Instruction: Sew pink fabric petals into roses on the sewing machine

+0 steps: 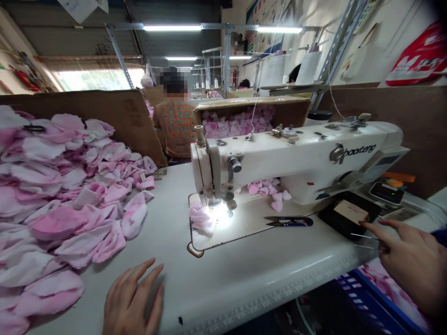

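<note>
My left hand (134, 300) lies flat on the white sewing table (244, 274), fingers stretched out and empty, just right of a big heap of pink fabric pieces (59, 200). My right hand (408, 256) is at the table's right edge, pinching thin metal tweezers (365, 241) whose tips point at a black tray (349, 216) with a stack of small labels. One pink piece (201, 219) sits under the lit needle of the white sewing machine (296, 158). Blue thread snips (289, 222) lie on the machine bed.
A cardboard wall (104, 116) backs the heap. More pink pieces fill a cardboard box (251, 116) behind the machine, and a few (268, 190) lie under its arm. Another person (176, 121) sits beyond, facing away. A small control panel (386, 191) sits at the right.
</note>
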### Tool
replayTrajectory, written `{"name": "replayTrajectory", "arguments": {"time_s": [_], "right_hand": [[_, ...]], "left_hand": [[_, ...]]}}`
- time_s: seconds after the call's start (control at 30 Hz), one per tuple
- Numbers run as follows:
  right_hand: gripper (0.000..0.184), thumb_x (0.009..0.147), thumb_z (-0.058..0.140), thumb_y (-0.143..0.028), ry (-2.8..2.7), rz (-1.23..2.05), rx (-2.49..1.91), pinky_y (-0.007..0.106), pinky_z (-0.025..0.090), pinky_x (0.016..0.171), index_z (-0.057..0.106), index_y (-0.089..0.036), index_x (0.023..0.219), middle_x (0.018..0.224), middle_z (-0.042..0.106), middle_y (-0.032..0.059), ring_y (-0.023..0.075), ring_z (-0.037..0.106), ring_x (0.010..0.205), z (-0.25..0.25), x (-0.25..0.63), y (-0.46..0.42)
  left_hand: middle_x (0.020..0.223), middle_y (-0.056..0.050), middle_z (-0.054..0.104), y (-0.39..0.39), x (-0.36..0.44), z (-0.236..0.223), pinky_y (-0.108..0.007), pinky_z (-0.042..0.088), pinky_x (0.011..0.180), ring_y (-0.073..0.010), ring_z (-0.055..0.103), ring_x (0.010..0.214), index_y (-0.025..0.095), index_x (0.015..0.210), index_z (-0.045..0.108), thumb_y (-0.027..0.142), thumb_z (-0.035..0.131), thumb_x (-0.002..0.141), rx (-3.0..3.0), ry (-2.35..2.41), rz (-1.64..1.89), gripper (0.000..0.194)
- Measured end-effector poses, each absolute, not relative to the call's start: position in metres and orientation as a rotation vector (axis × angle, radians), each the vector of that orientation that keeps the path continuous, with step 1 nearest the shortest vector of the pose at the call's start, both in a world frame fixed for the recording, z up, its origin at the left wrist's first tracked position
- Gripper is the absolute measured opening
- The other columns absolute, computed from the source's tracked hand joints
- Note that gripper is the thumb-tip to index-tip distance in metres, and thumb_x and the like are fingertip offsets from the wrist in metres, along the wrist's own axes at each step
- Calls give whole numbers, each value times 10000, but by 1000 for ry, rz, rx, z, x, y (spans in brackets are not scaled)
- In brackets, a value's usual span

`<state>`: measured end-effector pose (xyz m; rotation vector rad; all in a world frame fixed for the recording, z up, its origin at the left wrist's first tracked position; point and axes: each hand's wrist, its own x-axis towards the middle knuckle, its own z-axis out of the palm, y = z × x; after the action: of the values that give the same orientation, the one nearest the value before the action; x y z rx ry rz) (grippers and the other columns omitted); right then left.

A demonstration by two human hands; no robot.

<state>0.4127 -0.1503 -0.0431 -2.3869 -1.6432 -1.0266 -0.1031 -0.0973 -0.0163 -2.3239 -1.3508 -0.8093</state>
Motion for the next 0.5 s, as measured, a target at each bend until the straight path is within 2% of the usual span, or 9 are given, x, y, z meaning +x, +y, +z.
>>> {"name": "replayTrajectory", "arguments": {"time_s": [0.1, 0.17, 0.3, 0.5], "right_hand": [[353, 781, 311, -143, -1730, -933, -2267, 308, 386, 567, 581, -179, 1006, 975, 534, 62, 203, 497, 763, -48, 420, -151], [355, 772, 312, -126, -1797, -882, -2171, 303, 400, 598, 585, -148, 999, 957, 538, 72, 196, 503, 770, -49, 418, -153], [364, 776, 319, -116, -1849, -896, -2047, 346, 394, 695, 617, -186, 974, 1001, 521, 74, 223, 484, 806, -47, 400, -156], [378, 760, 343, -115, -1717, -919, -2240, 381, 402, 679, 592, -195, 1034, 1078, 486, 88, 268, 469, 849, -53, 401, -155]], "left_hand": [[1054, -90, 529, -97, -103, -16, -414, 340, 880, -244, 510, 938, 219, 1068, 500, 270, 467, 777, -2326, -1340, -806, 297], [1057, -91, 528, -97, -104, -17, -418, 337, 883, -246, 505, 943, 217, 1075, 496, 269, 469, 777, -2331, -1331, -792, 304], [1058, -91, 525, -97, -103, -17, -423, 332, 890, -246, 500, 945, 217, 1086, 485, 255, 467, 778, -2330, -1327, -766, 311], [1055, -95, 524, -97, -102, -17, -418, 341, 875, -251, 496, 947, 210, 1087, 479, 249, 466, 778, -2326, -1324, -754, 312]]}}
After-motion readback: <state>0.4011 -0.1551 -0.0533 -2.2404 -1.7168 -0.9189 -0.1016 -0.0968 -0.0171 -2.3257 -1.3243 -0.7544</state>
